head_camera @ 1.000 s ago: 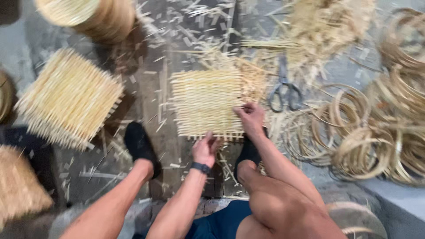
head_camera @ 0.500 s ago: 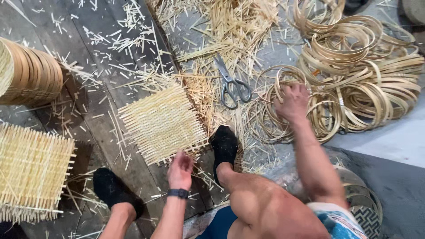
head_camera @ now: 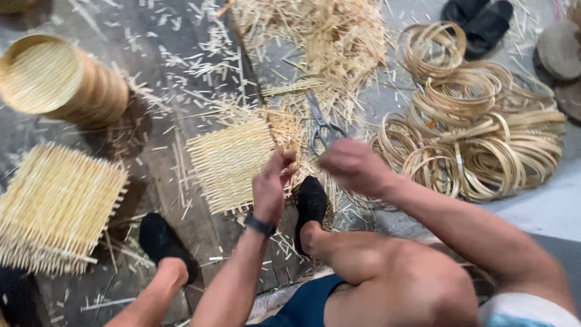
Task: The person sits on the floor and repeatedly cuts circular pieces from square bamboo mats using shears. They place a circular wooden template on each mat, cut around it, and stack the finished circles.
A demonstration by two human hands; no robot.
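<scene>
A square woven bamboo mat [head_camera: 227,163] lies flat on the floor in front of me. My left hand [head_camera: 272,188], with a dark wristband, is raised at the mat's right edge, fingers close together; motion blur hides its grip. My right hand [head_camera: 354,166] hovers just right of it, curled like a fist and blurred, between the mat and a heap of bamboo rings [head_camera: 484,139]. Grey scissors [head_camera: 319,124] lie just beyond both hands. My black-shod right foot [head_camera: 311,203] presses at the mat's lower right corner.
A stack of round woven baskets [head_camera: 60,82] lies on its side at the far left, above a stack of square mats [head_camera: 54,206]. A loose pile of bamboo strips [head_camera: 327,42] covers the top centre. Black sandals [head_camera: 478,21] sit at top right. My other foot [head_camera: 160,239] rests at lower left.
My right hand has come back from the bamboo rings toward the mat. My left hand has lifted from the mat's lower edge to its right edge. The view has swung further right.
</scene>
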